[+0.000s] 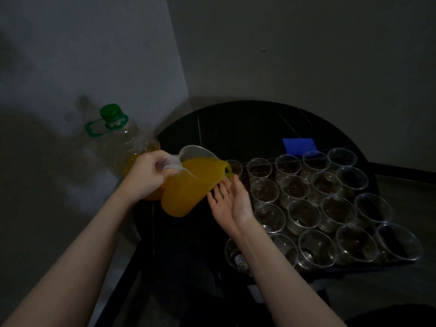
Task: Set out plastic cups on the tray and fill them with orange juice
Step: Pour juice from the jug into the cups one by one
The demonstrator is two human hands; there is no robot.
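Note:
A clear plastic jug (188, 185) full of orange juice is tilted to the right, its spout over the clear cup (234, 167) at the tray's far left corner. My left hand (147, 174) grips the jug's handle. My right hand (230, 201) is held palm up with straight fingers, touching the jug's lower side. Several clear plastic cups (304, 213) stand in rows on a dark tray (311, 271); they look empty.
A large clear bottle (118, 138) with a green cap and some orange juice stands behind my left hand, by the wall. A blue cloth (299, 145) lies on the dark round table (247, 123) behind the cups.

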